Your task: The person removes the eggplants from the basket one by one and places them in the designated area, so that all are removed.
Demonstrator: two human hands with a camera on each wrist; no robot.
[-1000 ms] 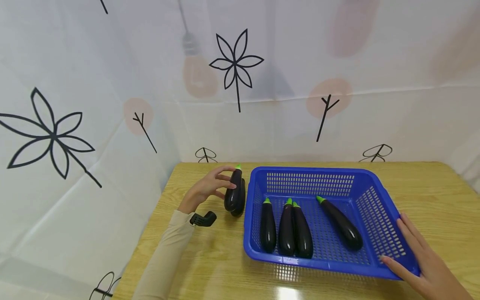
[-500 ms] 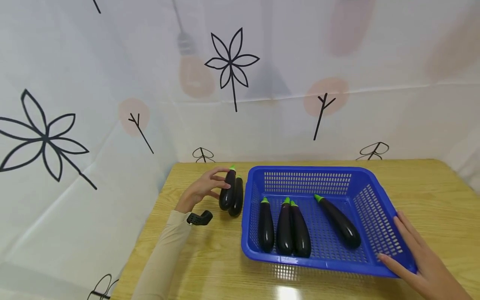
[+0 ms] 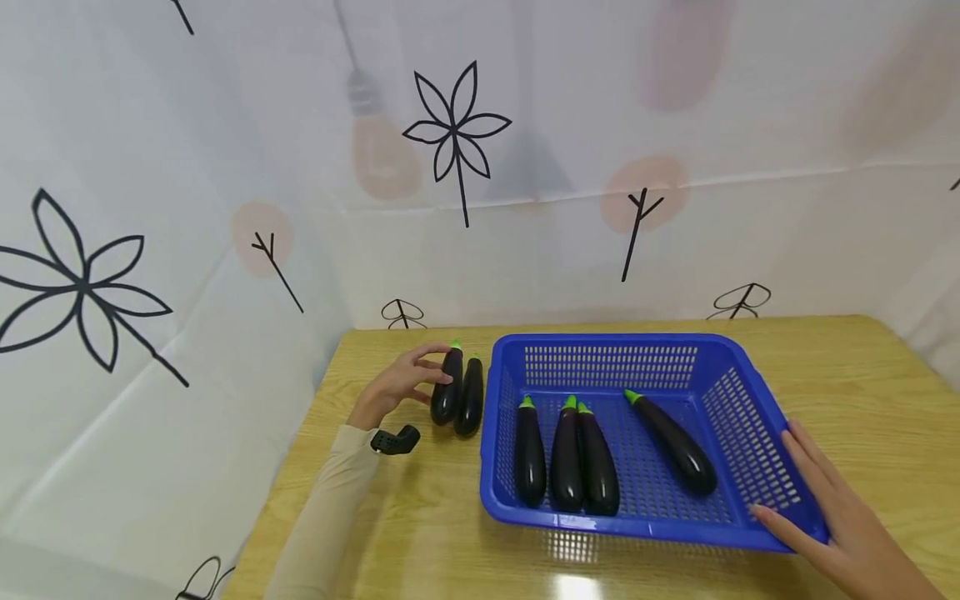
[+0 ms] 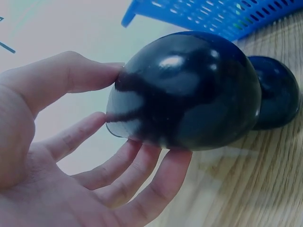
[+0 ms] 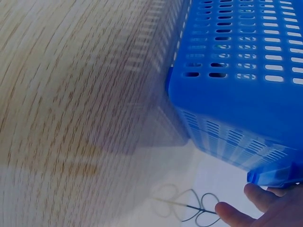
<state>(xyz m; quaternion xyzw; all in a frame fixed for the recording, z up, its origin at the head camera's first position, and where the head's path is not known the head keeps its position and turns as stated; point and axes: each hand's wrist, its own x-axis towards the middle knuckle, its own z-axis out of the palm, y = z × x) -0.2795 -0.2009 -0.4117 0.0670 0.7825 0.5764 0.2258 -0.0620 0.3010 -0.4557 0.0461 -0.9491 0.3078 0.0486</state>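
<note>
My left hand [image 3: 397, 385] pinches a dark, glossy eggplant [image 3: 447, 387] with a green stem end, left of the basket. In the left wrist view, the thumb lies on one side of this eggplant [image 4: 184, 94] and several fingertips touch the other. Close on its right is a second eggplant [image 3: 470, 396] on the table. My right hand [image 3: 843, 529] holds the blue basket [image 3: 652, 529] at its near right corner, thumb over the rim and fingers along the outside. Inside lie several eggplants, including one slanted eggplant [image 3: 672, 446] apart from the others.
The basket's perforated walls stand on a wood-grain table [image 3: 420, 517]. A white cloth [image 3: 555, 258] with printed plants hangs behind the table and along its left side. A black device [image 3: 395, 440] is strapped at my left wrist.
The held eggplant has shifted slightly left and away from the eggplant beside it, which it partly covered before. My right hand stays at the basket corner. The head view has turned slightly.
</note>
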